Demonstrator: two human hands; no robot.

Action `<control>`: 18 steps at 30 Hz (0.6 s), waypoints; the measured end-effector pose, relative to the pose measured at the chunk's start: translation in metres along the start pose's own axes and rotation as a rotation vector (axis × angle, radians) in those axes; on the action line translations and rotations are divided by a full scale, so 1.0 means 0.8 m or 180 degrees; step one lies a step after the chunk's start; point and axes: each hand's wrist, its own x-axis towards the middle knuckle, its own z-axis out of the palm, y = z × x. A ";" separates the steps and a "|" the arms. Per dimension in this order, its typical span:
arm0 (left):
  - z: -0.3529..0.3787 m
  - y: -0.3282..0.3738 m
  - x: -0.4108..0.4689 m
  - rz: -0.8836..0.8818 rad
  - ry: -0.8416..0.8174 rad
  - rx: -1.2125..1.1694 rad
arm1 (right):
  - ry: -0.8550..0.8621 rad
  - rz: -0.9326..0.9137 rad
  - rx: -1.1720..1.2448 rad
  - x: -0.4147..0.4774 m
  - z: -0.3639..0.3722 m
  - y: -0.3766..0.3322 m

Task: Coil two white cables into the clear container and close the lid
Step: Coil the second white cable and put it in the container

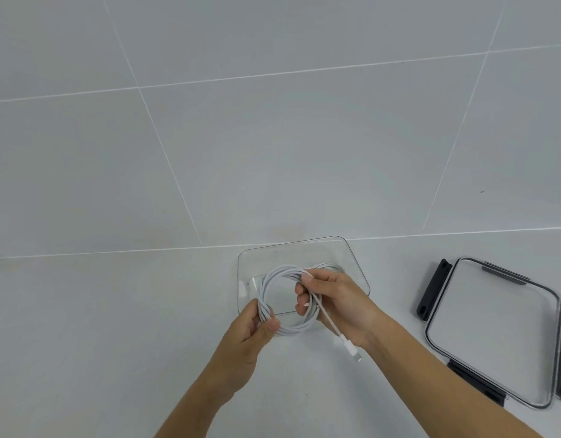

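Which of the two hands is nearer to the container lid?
Right. The right hand grips the coiled cable at its right side, the lid lying further right; the left hand pinches its left side, farther away.

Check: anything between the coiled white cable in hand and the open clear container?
Nothing visible blocks it. The left hand and right hand hold the coiled white cable just over the clear rectangular plastic container, which is open. Its clear black-latched lid lies apart to the right. Another white coil peeks from behind the right hand.
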 end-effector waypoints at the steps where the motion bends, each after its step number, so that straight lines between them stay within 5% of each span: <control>1: 0.002 -0.001 0.001 -0.0012 0.0163 -0.0131 | -0.0028 -0.0004 -0.0017 0.000 -0.002 0.000; 8: 0.009 -0.009 0.005 -0.0007 0.0635 -0.0675 | -0.0427 0.0071 0.0192 -0.004 -0.022 0.001; 18: -0.009 -0.011 0.046 -0.0474 0.0834 0.0018 | 0.0217 0.0105 0.0075 0.028 -0.032 -0.008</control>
